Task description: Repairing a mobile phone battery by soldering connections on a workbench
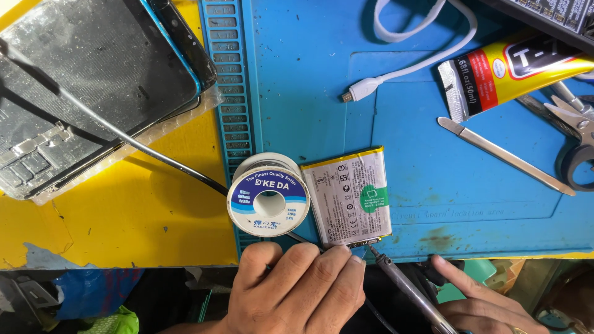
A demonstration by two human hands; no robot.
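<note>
Two hands, left hand and right hand, one battery, one soldering iron.

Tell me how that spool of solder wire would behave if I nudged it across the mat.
The solder spool lies flat on its flange, so it would probably slide rather than roll. It looks fully wound, so likely heavy for its size. It touches the flat battery, so a push rightward may shift that too.

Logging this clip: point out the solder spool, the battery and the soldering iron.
Solder spool (pixel 268 195): head view, on the label ring beside the centre hole.
Battery (pixel 346 195): head view, on the middle of its silver face.
Soldering iron (pixel 402 286): head view, on the metal shaft above the right hand (pixel 489 303).
</note>
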